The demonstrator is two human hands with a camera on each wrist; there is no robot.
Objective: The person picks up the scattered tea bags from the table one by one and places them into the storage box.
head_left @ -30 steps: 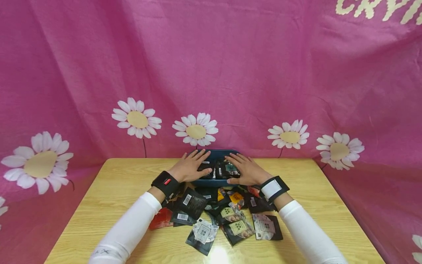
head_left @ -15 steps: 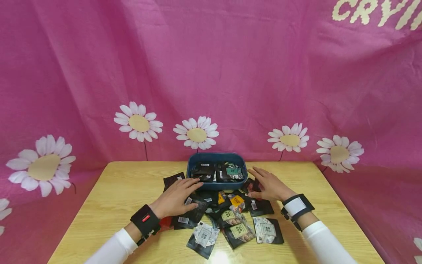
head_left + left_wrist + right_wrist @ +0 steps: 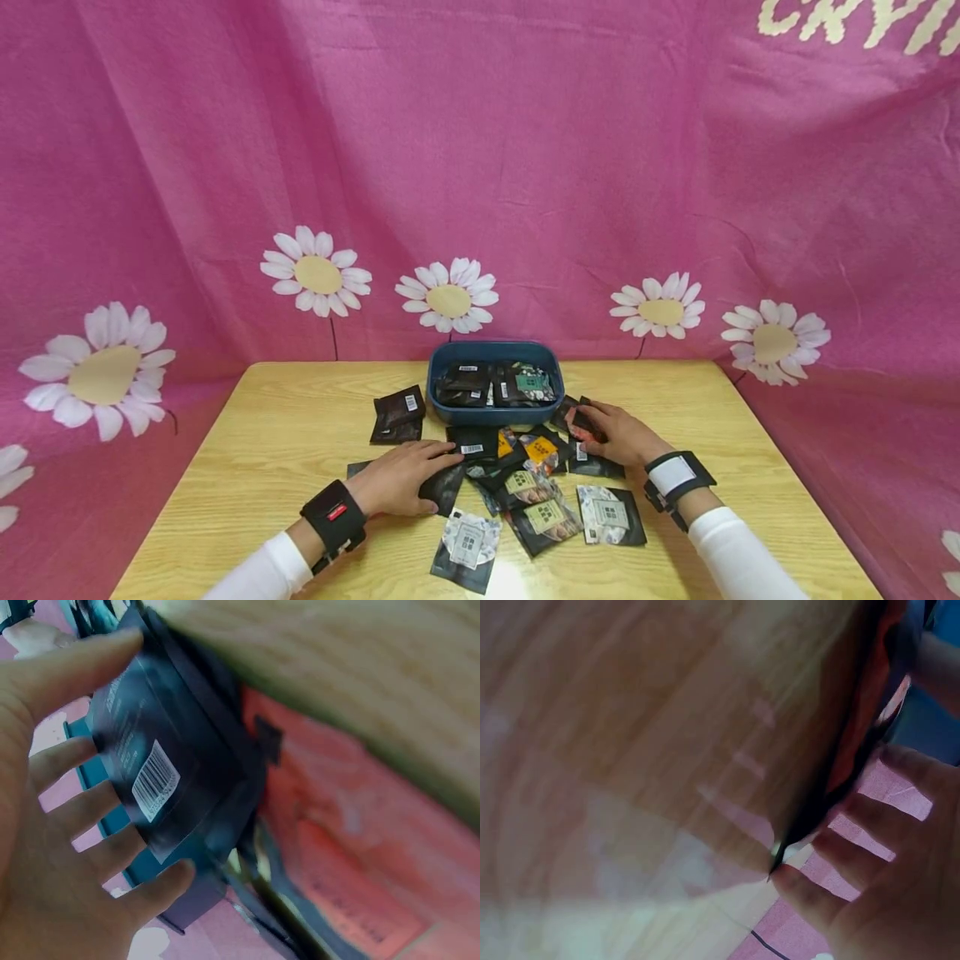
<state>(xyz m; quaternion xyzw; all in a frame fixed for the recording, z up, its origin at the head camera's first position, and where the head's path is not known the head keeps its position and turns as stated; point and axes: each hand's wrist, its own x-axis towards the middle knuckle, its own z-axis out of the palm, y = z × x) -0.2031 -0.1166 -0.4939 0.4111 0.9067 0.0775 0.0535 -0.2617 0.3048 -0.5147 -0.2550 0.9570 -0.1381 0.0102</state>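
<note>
My left hand (image 3: pixel 401 479) lies over dark packets left of the pile, fingers extended and spread. Its fingertips and thumb border a black packet (image 3: pixel 195 742) with a white barcode in the left wrist view; a red packet (image 3: pixel 360 847) stands beside it. At the pile's right side, my right hand (image 3: pixel 622 433) touches a black-and-red packet (image 3: pixel 583 426) with fairly straight fingers. The right wrist view shows its fingers (image 3: pixel 851 855) along the packets' dark edges. Behind the pile, a blue bin (image 3: pixel 498 416) holds several black packets, one with a green label (image 3: pixel 531 382).
Two black packets (image 3: pixel 397 414) lie left of the bin. In front are packets with orange labels (image 3: pixel 539 450), packets with pale yellow labels (image 3: pixel 545 517), and white-patterned packets (image 3: pixel 468 542). The wooden table (image 3: pixel 292 425) meets a pink daisy-patterned cloth (image 3: pixel 525 208) behind.
Both hands have come from above the bin down to the packets in front of it. The left hand has moved lower onto the dark packets; the right now touches packets at the right.
</note>
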